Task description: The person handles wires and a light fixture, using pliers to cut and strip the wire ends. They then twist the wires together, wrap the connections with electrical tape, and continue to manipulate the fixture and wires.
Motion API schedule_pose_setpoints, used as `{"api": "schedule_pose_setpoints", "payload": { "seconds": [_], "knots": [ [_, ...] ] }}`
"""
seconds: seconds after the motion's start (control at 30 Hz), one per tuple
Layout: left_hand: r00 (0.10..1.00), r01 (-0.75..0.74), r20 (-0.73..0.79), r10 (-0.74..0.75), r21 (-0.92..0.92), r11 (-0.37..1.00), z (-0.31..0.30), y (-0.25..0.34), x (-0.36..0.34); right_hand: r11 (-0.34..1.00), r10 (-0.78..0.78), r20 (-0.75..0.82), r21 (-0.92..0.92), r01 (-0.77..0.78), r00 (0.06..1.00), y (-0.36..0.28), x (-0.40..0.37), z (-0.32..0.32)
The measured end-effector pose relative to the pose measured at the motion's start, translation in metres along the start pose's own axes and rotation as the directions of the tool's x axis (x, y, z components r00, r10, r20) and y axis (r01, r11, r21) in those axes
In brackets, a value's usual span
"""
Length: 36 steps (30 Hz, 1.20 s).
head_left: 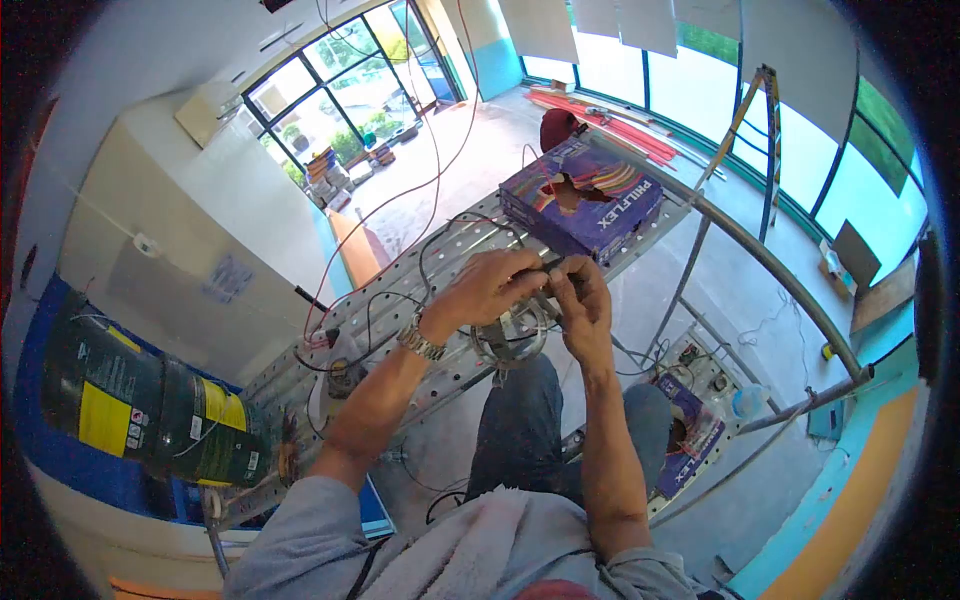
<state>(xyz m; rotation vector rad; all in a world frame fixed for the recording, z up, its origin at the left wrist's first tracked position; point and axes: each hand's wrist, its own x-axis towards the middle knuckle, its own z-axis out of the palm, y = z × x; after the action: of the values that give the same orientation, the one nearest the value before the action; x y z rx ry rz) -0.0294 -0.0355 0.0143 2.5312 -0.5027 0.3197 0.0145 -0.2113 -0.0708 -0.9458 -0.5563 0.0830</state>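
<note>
My left hand (pixel 492 287), with a metal-band watch (pixel 422 338) at its wrist, comes in from the left with thumb and fingers pinched. Close against it, my right hand (pixel 584 303) is closed too. Between the fingertips of both hands shows a short dark bit of black wire (pixel 552 266), mostly covered by the fingers. Just below the hands, above my knees, is a round light fixture (pixel 508 345) with a shiny metal rim and clear parts. Part of it is hidden behind my left hand.
A perforated metal scaffold plank (pixel 400 272) carries a torn purple PHILFLEX box (pixel 580 195) and looping cables. A curved scaffold rail (pixel 765 255) runs along the right. Black-and-yellow drums (pixel 150 400) stand left. Lower down lies another purple box (pixel 690 430); a stepladder (pixel 770 140) stands by the windows.
</note>
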Motion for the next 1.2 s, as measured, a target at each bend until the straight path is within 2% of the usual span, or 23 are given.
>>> {"api": "schedule_pose_setpoints", "payload": {
  "seconds": [0.1,0.2,0.3,0.4,0.47,0.5,0.57,0.63,0.67,0.77,0.83,0.87,0.93,1.03,1.13,1.2],
  "knots": [
    [1.000,0.003,0.023,-0.002,-0.024,1.000,-0.002,-0.003,-0.001,0.996,-0.048,0.027,-0.075,0.050,0.998,-0.001,0.001,0.002],
    [0.998,0.011,0.067,-0.002,-0.136,0.991,-0.006,-0.008,0.000,0.990,-0.078,0.055,-0.116,0.084,0.995,-0.002,0.002,0.003],
    [0.997,0.051,-0.030,-0.066,-0.349,0.936,-0.004,0.005,-0.005,0.991,-0.084,0.062,-0.096,0.090,0.995,0.000,0.005,0.004],
    [0.997,0.078,0.046,-0.067,-0.347,0.934,-0.005,-0.005,-0.005,0.992,-0.062,0.066,-0.105,0.068,0.996,0.008,0.009,0.001],
    [0.998,0.030,0.054,-0.019,-0.215,0.976,-0.008,-0.006,-0.004,0.979,-0.077,0.080,-0.180,0.091,0.994,0.016,0.011,-0.005],
    [0.998,0.004,0.061,0.005,-0.148,0.989,-0.010,-0.005,-0.004,0.962,-0.103,0.096,-0.242,0.123,0.990,0.016,0.013,-0.006],
    [0.997,0.044,0.069,-0.033,-0.170,0.984,-0.013,0.001,-0.003,0.905,-0.203,0.137,-0.351,0.239,0.970,0.015,0.017,-0.009],
    [0.996,0.067,0.070,-0.054,-0.189,0.980,-0.012,0.001,-0.002,0.806,-0.335,0.185,-0.451,0.383,0.924,-0.001,0.021,-0.005],
    [0.996,0.072,0.064,-0.061,-0.199,0.977,-0.011,-0.003,-0.002,0.737,-0.363,0.180,-0.545,0.400,0.914,-0.007,0.020,-0.003],
    [0.994,0.084,0.083,-0.065,-0.246,0.966,-0.010,-0.005,-0.002,0.643,-0.441,0.261,-0.576,0.505,0.859,0.000,0.029,-0.011],
    [0.986,0.127,0.141,-0.093,-0.253,0.959,-0.014,-0.004,0.000,0.882,-0.219,0.176,-0.383,0.272,0.960,0.002,0.028,-0.016],
    [0.985,0.132,0.148,-0.092,-0.296,0.946,-0.011,-0.011,-0.001,0.954,-0.100,0.156,-0.264,0.139,0.983,0.002,0.027,-0.018],
    [0.985,0.133,0.145,-0.093,-0.297,0.946,-0.012,-0.001,0.000,0.993,0.119,0.154,-0.013,-0.118,0.981,-0.009,0.026,-0.018],
    [0.989,0.113,0.125,-0.074,-0.336,0.935,-0.010,0.000,-0.001,0.948,0.147,0.233,0.244,-0.204,0.961,-0.009,0.021,-0.019],
    [0.991,0.107,0.110,-0.071,-0.365,0.925,-0.009,0.001,0.000,0.985,0.023,0.172,0.162,-0.051,0.985,-0.009,0.012,-0.009],
    [0.991,0.099,0.121,-0.059,-0.362,0.927,-0.010,0.001,0.000,0.997,0.029,0.118,0.072,-0.038,0.993,-0.002,0.014,-0.008]
  ]
}}
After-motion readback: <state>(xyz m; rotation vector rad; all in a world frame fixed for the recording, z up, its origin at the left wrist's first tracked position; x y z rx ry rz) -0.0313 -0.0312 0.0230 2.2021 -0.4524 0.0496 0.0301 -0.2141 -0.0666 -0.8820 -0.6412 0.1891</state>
